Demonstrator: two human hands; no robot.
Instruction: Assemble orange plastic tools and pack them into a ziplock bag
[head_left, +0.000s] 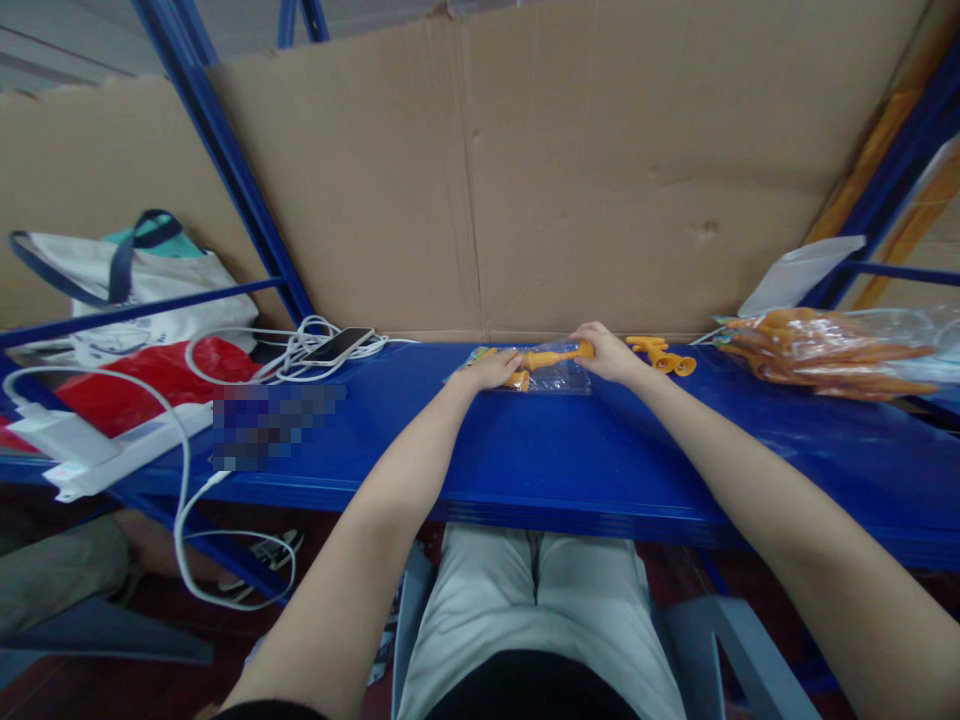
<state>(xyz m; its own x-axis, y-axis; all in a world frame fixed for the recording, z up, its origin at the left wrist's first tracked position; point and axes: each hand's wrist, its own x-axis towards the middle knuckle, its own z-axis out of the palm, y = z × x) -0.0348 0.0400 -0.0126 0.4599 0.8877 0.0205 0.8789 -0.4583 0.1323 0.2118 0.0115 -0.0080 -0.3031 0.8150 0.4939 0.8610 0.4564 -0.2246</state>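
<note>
A clear plastic bag [559, 381] lies near the back edge of the blue shelf, with orange plastic pieces in or on it. My left hand [496, 370] is closed over the bag's left end, next to a round orange end piece [518, 380]. My right hand [604, 353] is curled around the right end of a long orange plastic piece [549, 358], its fingertips partly hidden. I cannot tell whether this piece is inside the bag or on top of it. Just right of my right hand are loose orange plastic pieces [660, 357] with round ends.
At the right lies a large clear bag of orange pieces [817, 350]. On the left are a phone [339, 346] on coiled white cables, a white power strip [135, 450], a red bag [150, 385] and a tote bag [150, 290]. A cardboard panel [600, 180] stands behind the shelf [555, 460].
</note>
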